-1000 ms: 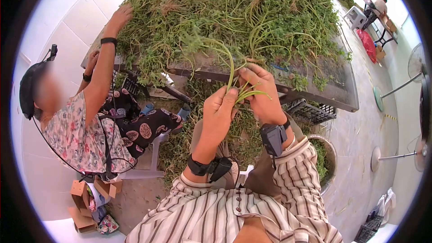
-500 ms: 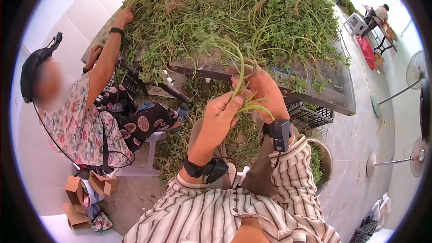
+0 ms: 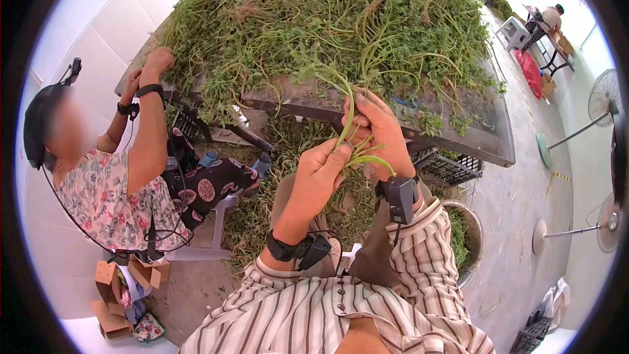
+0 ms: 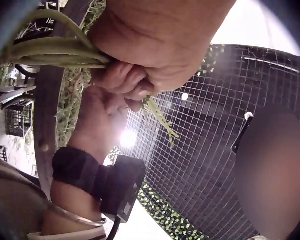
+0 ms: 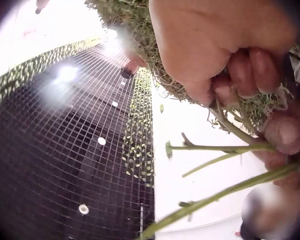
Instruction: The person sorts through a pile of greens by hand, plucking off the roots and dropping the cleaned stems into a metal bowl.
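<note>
Below the table's near edge, my left hand [image 3: 321, 169] grips a small bunch of leafy green stems [image 3: 350, 113] between thumb and curled fingers. Their leafy tops arch up over the table edge, and the bare stem ends [image 5: 225, 192] fan out past the thumb toward my right. My right hand [image 3: 381, 134] is close beside it, fingers curled at the same bunch. In the right wrist view a stem runs out from under its bent fingers [image 5: 250, 75]; its thumb is hidden there. A large heap of the same greens [image 3: 314, 33] covers the table [image 3: 468, 128].
Another person [image 3: 118, 190] sits at the left, hands at the heap's edge. Trimmings [image 3: 262, 223] litter the floor under the table. A round tub of greens [image 3: 475, 236] stands by my right knee, near a black crate [image 3: 452, 167]. Cardboard boxes [image 3: 111, 295] are lower left, fans [image 3: 599, 229] right.
My right hand swept in a blur near the bunch, and its fingers are now curled at the stems again. My left hand kept its grip. The other person's arm drew back toward the table's left edge.
</note>
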The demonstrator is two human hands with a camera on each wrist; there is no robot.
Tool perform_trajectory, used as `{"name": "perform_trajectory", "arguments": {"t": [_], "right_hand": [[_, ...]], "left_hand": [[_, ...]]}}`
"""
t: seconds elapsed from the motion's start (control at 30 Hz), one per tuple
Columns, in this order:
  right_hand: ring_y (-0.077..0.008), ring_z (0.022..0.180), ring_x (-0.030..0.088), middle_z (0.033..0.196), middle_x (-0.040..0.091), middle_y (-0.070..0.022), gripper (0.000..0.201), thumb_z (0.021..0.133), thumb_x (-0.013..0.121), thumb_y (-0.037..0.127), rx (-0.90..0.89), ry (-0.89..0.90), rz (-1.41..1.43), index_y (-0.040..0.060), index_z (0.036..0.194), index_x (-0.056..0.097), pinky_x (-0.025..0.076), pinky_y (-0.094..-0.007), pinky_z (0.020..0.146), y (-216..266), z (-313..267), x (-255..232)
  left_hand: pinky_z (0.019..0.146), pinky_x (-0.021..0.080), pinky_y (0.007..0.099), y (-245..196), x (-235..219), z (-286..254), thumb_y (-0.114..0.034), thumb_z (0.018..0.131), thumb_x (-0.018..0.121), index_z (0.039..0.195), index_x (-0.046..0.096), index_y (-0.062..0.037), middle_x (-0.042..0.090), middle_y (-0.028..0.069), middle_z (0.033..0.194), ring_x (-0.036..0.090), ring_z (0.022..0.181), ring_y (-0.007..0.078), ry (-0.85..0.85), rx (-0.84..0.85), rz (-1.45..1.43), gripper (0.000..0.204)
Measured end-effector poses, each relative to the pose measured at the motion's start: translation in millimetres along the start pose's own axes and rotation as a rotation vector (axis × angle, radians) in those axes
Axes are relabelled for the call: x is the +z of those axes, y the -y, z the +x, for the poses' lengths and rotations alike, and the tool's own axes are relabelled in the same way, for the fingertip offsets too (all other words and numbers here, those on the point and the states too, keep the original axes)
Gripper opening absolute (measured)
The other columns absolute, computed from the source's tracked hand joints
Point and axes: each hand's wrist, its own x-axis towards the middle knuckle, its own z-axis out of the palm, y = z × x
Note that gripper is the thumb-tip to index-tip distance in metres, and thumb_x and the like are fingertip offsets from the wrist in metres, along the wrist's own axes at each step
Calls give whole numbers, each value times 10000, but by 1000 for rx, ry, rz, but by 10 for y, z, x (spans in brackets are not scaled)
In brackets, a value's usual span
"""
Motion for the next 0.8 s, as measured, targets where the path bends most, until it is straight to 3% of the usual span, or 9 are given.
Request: {"name": "perform_trajectory", "arguments": {"t": [0.13,0.2,0.27,0.37,0.57,0.8], "right_hand": [[-27,442,289,611,380,40,67,896,483,122,-86,-92,-221,58,884,468,223,-173,373,131,23,-14],[-41,436,287,602,366,33,86,893,485,123,-317,-125,-410,57,854,447,230,-182,374,193,75,-156],[-45,461,311,595,330,29,117,895,473,109,-339,-237,-28,56,804,421,238,-192,374,490,175,-377],[-49,497,338,625,382,6,105,901,458,123,-400,-143,-48,55,825,436,241,-189,374,594,153,-370],[-64,511,375,775,533,-80,97,886,435,97,-162,-71,-178,21,925,481,261,-179,381,330,-12,-171],[-34,462,356,724,498,-27,192,884,488,174,95,102,-147,7,967,537,251,-157,368,189,-56,-57]], "left_hand": [[399,228,168,70,26,41,-325,898,523,809,574,-36,490,-26,629,331,445,7,-32,16,83,307],[401,233,169,16,41,-20,-324,897,526,806,571,-38,481,-30,622,330,450,8,-30,27,97,303],[403,237,170,6,24,-74,-323,897,529,803,568,-40,471,-35,616,329,456,9,-26,35,112,300],[408,243,175,36,-7,-78,-314,896,532,794,558,-43,448,-48,608,325,465,9,-53,54,92,291],[415,246,179,122,-74,23,-311,899,530,793,551,-42,403,-65,600,314,474,6,-149,203,277,291],[418,242,187,-41,-80,-20,-299,908,515,815,564,-32,410,-61,592,322,473,15,-12,33,96,286]]}}
